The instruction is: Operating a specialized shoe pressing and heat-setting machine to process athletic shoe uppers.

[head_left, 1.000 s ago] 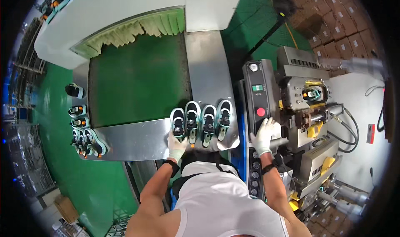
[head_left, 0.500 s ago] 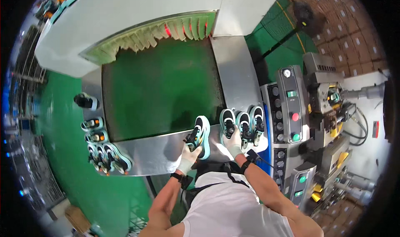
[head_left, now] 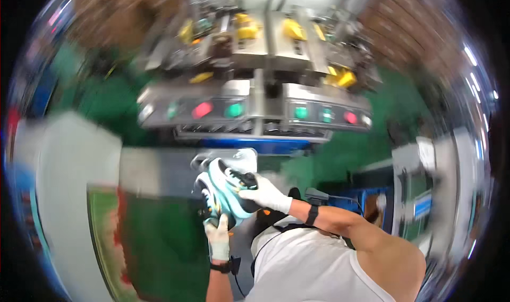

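Note:
Two black and light-blue sneakers are held close together in front of me, toe ends pointing away. My left hand [head_left: 217, 232], in a white glove, is closed on the heel part of the left sneaker [head_left: 210, 197]. The gloved right hand [head_left: 270, 196] grips the right sneaker [head_left: 229, 188] around its dark ankle part, where a black piece sticks up. The soles of the two shoes lie against each other. Just beyond them, partly hidden, pale shoe shapes [head_left: 245, 157] rest on the metal ledge [head_left: 159, 169].
Ahead stands a machine with two control panels [head_left: 194, 109] carrying red and green buttons, and yellow parts [head_left: 247, 27] above. The green conveyor belt [head_left: 164, 238] lies at my left beside the large white housing [head_left: 66, 169]. A blue-framed stand [head_left: 380, 198] is at right. Motion blurs much.
My view has swung right, from the conveyor toward the button panels. The right hand has lifted a sneaker from the row on the ledge and brought it against the one in my left.

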Action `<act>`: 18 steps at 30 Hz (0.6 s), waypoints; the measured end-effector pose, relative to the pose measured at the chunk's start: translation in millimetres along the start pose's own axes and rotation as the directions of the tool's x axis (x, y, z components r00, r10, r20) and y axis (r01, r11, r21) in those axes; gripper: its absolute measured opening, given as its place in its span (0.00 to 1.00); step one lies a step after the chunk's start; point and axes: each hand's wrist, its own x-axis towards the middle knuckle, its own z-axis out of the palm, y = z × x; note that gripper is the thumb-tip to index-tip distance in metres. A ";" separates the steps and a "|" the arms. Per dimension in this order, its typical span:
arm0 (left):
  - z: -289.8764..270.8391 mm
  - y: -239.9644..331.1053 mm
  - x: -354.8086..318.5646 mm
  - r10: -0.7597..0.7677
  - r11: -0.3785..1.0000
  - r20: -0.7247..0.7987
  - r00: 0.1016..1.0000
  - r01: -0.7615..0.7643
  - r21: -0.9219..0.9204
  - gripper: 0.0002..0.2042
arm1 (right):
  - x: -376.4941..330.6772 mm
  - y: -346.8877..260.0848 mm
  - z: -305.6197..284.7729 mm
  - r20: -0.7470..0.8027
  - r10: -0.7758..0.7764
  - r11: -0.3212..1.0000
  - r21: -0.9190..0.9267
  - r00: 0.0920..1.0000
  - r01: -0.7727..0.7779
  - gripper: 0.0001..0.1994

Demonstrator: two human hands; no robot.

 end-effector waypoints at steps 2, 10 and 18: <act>39.7 14.5 15.6 0.239 0.950 0.250 0.938 -0.279 0.138 0.16 | -17.5 -5.6 -56.4 -0.238 -0.051 0.996 0.053 0.970 0.065 0.33; 300.7 104.9 -51.2 0.308 0.855 0.821 0.481 -0.518 -0.017 0.16 | -216.6 59.2 -254.3 -0.855 0.011 0.676 0.388 0.519 0.626 0.30; 526.5 164.7 -248.7 0.105 0.864 0.994 -0.014 -0.493 -0.098 0.25 | -452.4 117.3 -355.3 -0.915 0.126 0.870 -0.084 -0.382 0.487 0.27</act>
